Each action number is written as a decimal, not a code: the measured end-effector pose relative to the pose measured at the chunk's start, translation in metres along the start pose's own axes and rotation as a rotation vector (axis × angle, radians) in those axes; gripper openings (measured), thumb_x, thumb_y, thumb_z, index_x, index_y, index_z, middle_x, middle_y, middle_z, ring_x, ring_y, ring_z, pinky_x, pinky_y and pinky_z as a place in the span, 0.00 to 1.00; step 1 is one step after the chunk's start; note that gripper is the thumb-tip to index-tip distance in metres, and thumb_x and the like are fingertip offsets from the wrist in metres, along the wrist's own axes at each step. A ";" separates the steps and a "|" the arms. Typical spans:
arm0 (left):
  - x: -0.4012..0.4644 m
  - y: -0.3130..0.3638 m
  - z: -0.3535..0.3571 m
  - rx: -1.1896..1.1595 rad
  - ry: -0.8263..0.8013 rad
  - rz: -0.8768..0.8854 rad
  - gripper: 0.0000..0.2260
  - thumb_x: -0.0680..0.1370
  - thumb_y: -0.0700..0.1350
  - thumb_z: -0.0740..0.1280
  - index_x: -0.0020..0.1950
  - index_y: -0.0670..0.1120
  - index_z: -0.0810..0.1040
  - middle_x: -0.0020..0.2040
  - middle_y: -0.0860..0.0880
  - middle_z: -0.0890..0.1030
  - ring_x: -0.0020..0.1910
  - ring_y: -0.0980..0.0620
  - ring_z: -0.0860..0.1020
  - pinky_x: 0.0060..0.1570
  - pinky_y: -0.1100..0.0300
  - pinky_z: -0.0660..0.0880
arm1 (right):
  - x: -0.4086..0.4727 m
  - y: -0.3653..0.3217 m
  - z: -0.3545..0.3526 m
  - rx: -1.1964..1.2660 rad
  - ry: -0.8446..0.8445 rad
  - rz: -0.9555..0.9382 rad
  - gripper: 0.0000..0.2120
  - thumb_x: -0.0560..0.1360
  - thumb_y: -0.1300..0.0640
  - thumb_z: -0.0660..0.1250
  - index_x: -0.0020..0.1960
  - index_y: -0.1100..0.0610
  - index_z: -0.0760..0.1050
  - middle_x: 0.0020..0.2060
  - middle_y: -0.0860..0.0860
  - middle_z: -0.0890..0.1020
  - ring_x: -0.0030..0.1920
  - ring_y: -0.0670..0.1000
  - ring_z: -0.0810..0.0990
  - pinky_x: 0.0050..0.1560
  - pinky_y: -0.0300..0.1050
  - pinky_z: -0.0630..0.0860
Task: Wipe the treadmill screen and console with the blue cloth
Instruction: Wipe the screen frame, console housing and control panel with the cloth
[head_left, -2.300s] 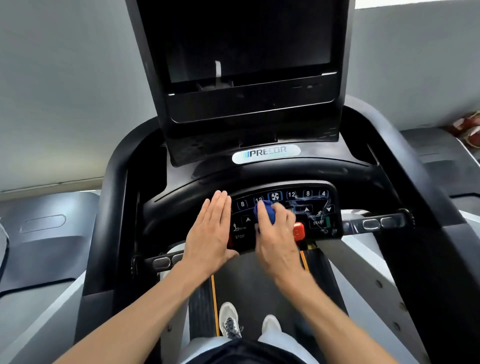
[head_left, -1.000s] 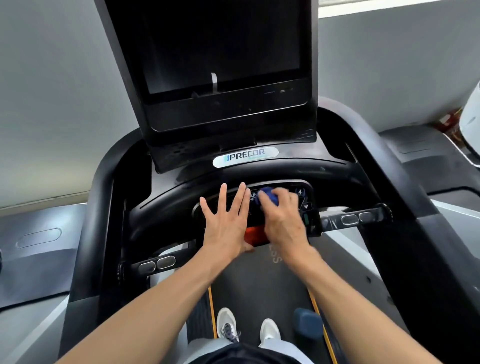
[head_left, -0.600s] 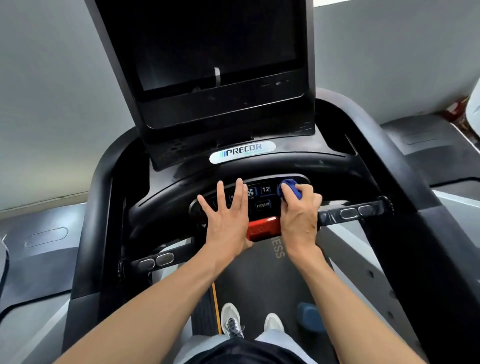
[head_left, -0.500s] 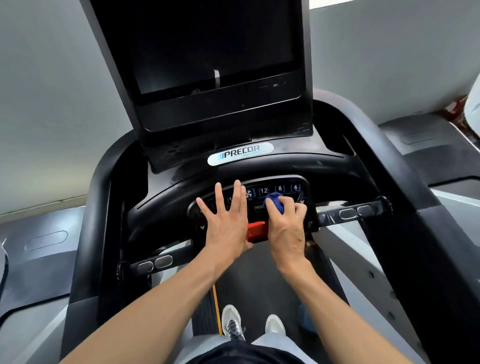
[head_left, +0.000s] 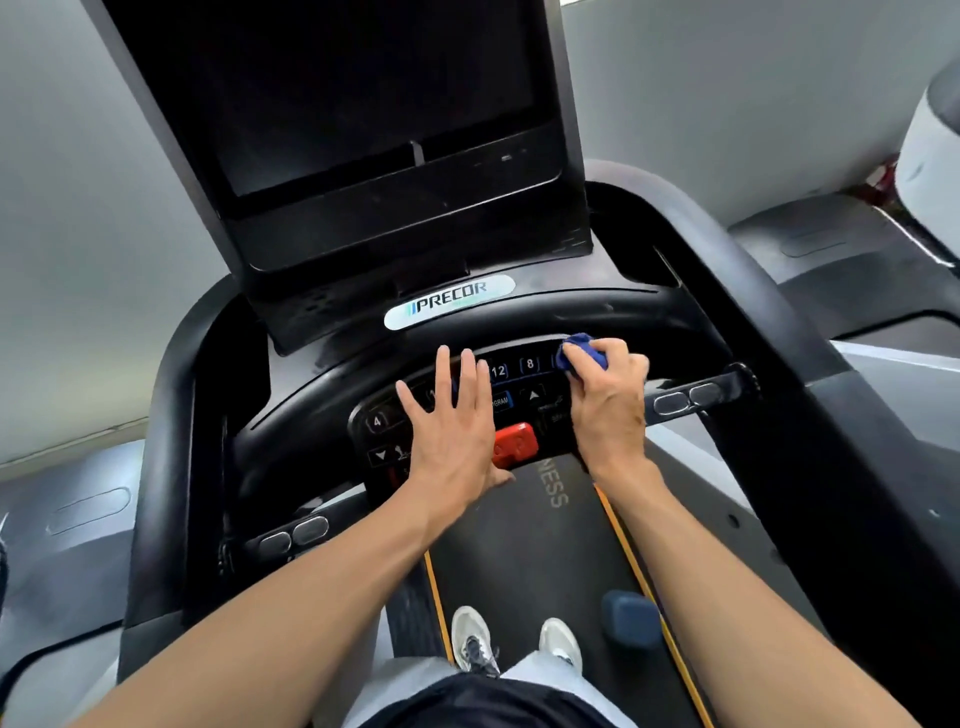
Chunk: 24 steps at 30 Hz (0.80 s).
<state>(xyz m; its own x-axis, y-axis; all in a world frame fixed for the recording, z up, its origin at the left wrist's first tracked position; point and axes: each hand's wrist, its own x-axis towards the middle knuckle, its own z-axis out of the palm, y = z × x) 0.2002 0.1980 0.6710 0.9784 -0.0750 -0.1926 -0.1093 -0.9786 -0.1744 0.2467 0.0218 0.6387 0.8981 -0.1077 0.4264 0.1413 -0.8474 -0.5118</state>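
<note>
The black treadmill console (head_left: 524, 322) curves in front of me, with a dark screen (head_left: 363, 93) rising above it and a button panel (head_left: 514, 379) at its middle. My right hand (head_left: 608, 405) grips a bunched blue cloth (head_left: 579, 351) and presses it on the panel's upper right corner. My left hand (head_left: 449, 431) lies flat with fingers spread on the panel's left half. A red stop button (head_left: 514, 444) shows between my two hands.
Black side rails (head_left: 769, 291) wrap round both sides, and short handlebars with grey buttons (head_left: 685, 400) stick out beside the panel. A blue block (head_left: 631, 618) lies on the belt (head_left: 524, 561) next to my shoes. Neighbouring grey treadmills stand left and right.
My right hand has slid the cloth from the panel's middle to its upper right corner. My left hand stays flat on the left half.
</note>
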 end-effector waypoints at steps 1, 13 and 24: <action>0.000 0.000 0.002 0.007 0.009 0.006 0.66 0.63 0.73 0.73 0.81 0.39 0.39 0.82 0.39 0.39 0.80 0.34 0.36 0.68 0.21 0.54 | -0.012 0.002 0.000 0.003 0.011 0.033 0.12 0.77 0.63 0.70 0.60 0.53 0.82 0.55 0.54 0.76 0.48 0.58 0.69 0.42 0.52 0.77; 0.000 0.003 0.009 0.084 0.044 0.002 0.64 0.65 0.73 0.72 0.81 0.37 0.40 0.82 0.38 0.37 0.80 0.32 0.38 0.66 0.20 0.56 | -0.053 -0.002 0.006 -0.043 0.025 0.056 0.14 0.76 0.65 0.71 0.60 0.55 0.81 0.57 0.54 0.78 0.49 0.59 0.69 0.44 0.52 0.76; -0.002 0.002 0.013 0.131 0.098 0.018 0.64 0.65 0.76 0.68 0.81 0.36 0.41 0.82 0.37 0.38 0.80 0.31 0.40 0.65 0.21 0.58 | -0.094 -0.010 0.017 -0.077 -0.020 -0.130 0.19 0.75 0.71 0.64 0.63 0.59 0.79 0.61 0.58 0.78 0.53 0.63 0.71 0.45 0.53 0.80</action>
<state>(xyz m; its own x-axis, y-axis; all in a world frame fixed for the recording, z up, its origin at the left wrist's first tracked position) 0.1960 0.1985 0.6582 0.9879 -0.1166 -0.1025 -0.1422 -0.9442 -0.2971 0.1676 0.0496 0.5912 0.8823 0.0153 0.4704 0.2257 -0.8908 -0.3943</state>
